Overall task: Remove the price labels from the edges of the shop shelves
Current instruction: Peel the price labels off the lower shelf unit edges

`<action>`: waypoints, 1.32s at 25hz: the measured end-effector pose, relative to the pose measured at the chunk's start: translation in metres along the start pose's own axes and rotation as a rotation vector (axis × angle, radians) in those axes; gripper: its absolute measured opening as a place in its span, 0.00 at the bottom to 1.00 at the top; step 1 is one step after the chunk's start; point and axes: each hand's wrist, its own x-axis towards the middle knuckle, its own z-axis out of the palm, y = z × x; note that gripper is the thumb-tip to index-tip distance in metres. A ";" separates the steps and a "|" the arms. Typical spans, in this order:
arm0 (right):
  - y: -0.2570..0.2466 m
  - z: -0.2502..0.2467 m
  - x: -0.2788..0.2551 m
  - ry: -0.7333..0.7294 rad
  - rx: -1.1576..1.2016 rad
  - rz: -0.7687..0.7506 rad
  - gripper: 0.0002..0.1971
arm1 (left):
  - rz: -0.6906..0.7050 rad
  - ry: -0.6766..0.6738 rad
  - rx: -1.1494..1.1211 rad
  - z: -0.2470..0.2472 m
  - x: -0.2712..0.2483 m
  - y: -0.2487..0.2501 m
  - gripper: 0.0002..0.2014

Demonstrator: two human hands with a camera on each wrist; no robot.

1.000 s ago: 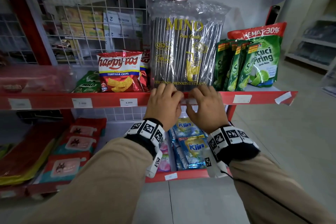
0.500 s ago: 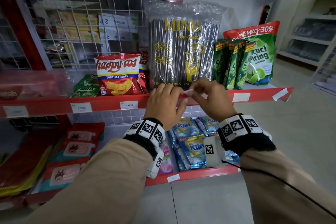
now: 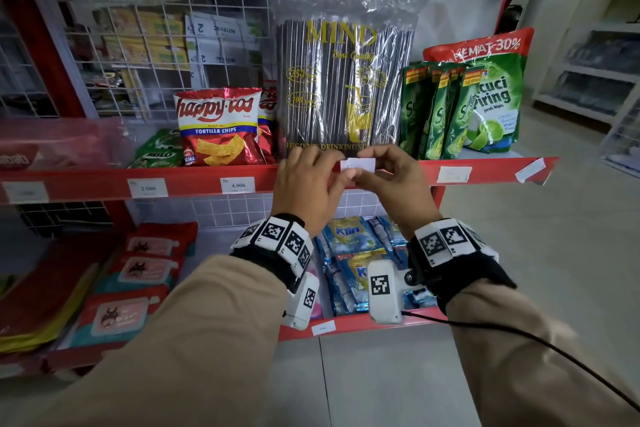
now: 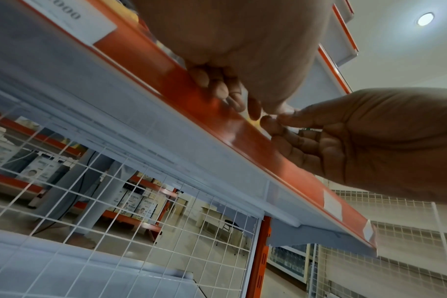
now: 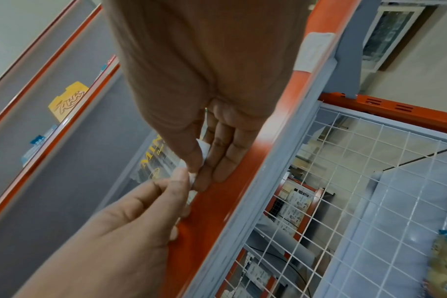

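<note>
A small white price label (image 3: 360, 164) stands above the red shelf edge (image 3: 194, 184), in front of the pack of drinking straws (image 3: 346, 80). My right hand (image 3: 372, 170) pinches its right part between thumb and fingers; the right wrist view shows the white label (image 5: 201, 155) squeezed under the thumb of that right hand (image 5: 199, 167). My left hand (image 3: 341, 177) has its fingers curled at the shelf edge, and thumb and forefinger pinch the label's left end. In the left wrist view the left hand (image 4: 242, 104) meets the right hand (image 4: 276, 120) on the edge strip.
More labels sit on the same edge: "2.000" (image 3: 148, 188), "4.000" (image 3: 237, 185), a pale one (image 3: 453, 174) and a peeling one (image 3: 530, 170) at the right end. Chip bags (image 3: 218, 125) and green pouches (image 3: 450, 107) stand on the shelf. The lower shelf edge carries a label (image 3: 323, 328).
The label has come up out of the edge strip. My right hand rose from flat on the edge and lifted it, while the left hand stayed at the label's left end.
</note>
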 end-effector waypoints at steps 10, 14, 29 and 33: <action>0.004 -0.009 0.002 -0.031 -0.477 -0.176 0.03 | -0.041 0.076 -0.253 -0.002 -0.003 -0.002 0.03; 0.001 -0.011 0.003 -0.051 -0.526 -0.181 0.03 | -0.049 0.071 -0.292 -0.003 -0.002 -0.005 0.03; 0.001 -0.014 0.004 -0.154 -0.569 -0.251 0.02 | 0.036 0.070 -0.191 -0.001 0.000 -0.006 0.10; 0.001 -0.018 0.006 -0.156 -0.647 -0.270 0.02 | 0.034 0.071 -0.231 -0.001 0.001 -0.011 0.05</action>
